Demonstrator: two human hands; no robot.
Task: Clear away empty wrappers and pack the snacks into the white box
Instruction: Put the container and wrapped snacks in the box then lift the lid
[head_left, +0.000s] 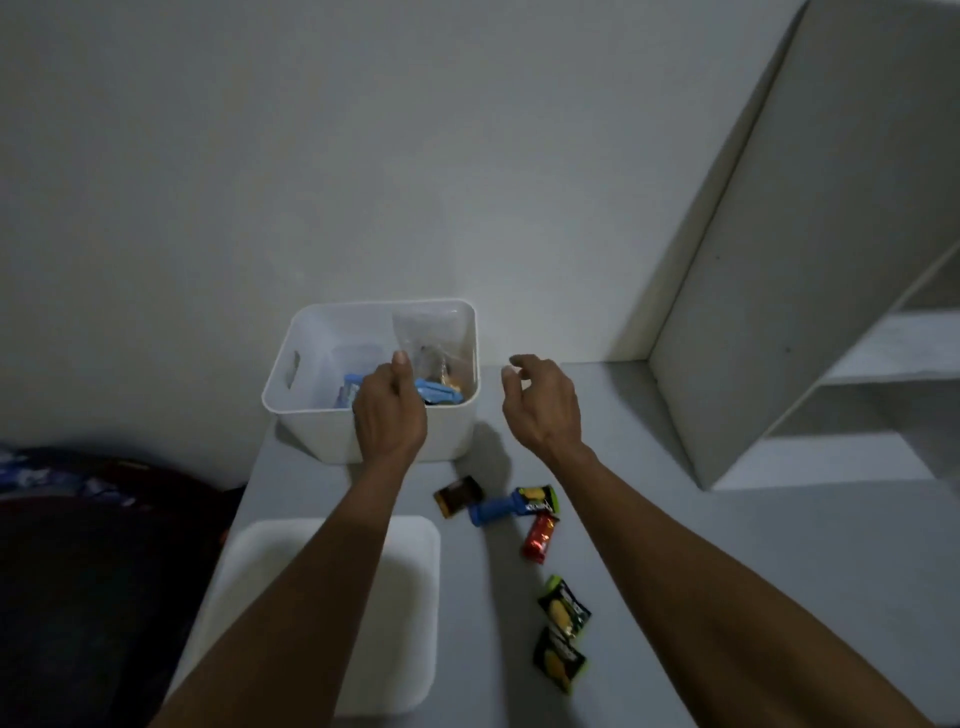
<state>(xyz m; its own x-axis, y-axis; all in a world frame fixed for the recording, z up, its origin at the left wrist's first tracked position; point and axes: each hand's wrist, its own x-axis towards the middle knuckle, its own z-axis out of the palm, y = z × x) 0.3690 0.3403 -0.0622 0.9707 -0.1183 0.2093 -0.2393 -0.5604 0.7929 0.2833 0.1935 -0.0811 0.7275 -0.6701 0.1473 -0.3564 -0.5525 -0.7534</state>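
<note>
The white box (311, 332) stands at the back of the grey table against the wall, holding blue packets (441, 392) and a clear bag (426, 332). My left hand (389, 410) hovers over its front rim with fingers loosely curled and nothing visibly held. To the right of the box my right hand (543, 397) floats above the table, fingers relaxed and empty. On the table lie a brown packet (458, 496), a blue packet (493, 511), a green-black packet (540, 499), a red packet (540, 537) and two more green-black packets (563, 608) (558, 660).
A white lid or tray (410, 597) lies on the table's near left, partly under my left forearm. A white shelf unit (810, 291) rises at the right. Dark fabric (78, 545) sits beyond the table's left edge.
</note>
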